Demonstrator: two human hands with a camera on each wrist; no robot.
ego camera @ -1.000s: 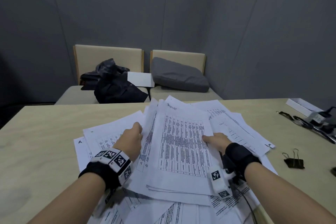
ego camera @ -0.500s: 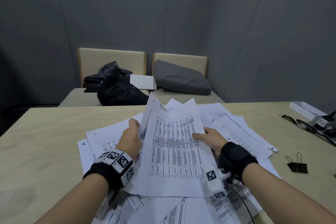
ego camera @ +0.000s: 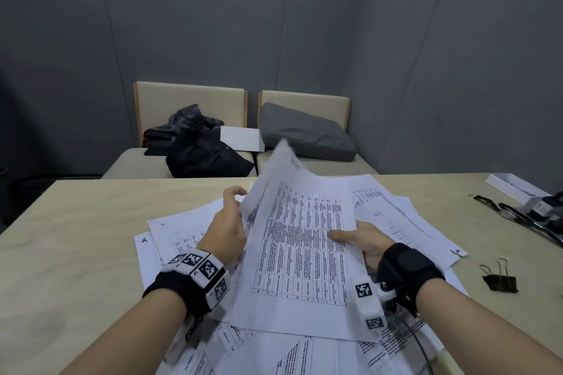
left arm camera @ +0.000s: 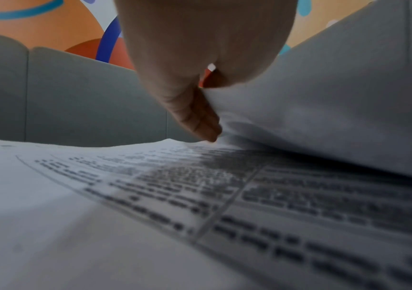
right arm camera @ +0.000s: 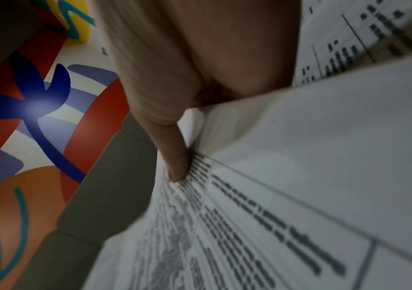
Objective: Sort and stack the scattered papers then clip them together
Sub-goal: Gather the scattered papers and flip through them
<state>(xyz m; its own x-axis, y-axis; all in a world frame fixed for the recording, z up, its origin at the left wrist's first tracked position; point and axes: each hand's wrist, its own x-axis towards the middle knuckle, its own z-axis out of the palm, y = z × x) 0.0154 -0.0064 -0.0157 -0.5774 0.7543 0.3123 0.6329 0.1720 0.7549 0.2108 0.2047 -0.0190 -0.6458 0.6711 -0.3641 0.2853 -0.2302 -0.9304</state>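
Pale table [ego camera: 76, 253] strewn with papers [ego camera: 182, 231], left hand [ego camera: 227, 230] fingers curled gripping lifted sheet [ego camera: 301, 250] edge, right hand [ego camera: 365, 240] thumb pinching its opposite edge, binder clip [ego camera: 499, 278] beside papers.

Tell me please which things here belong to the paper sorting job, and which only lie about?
For the job:
- lifted white printed sheets, held by both hands
- scattered white printed papers on the table
- black metal binder clip

Only lying about:
- black crumpled jacket
- grey fabric cushion
- white flat box
- black cables
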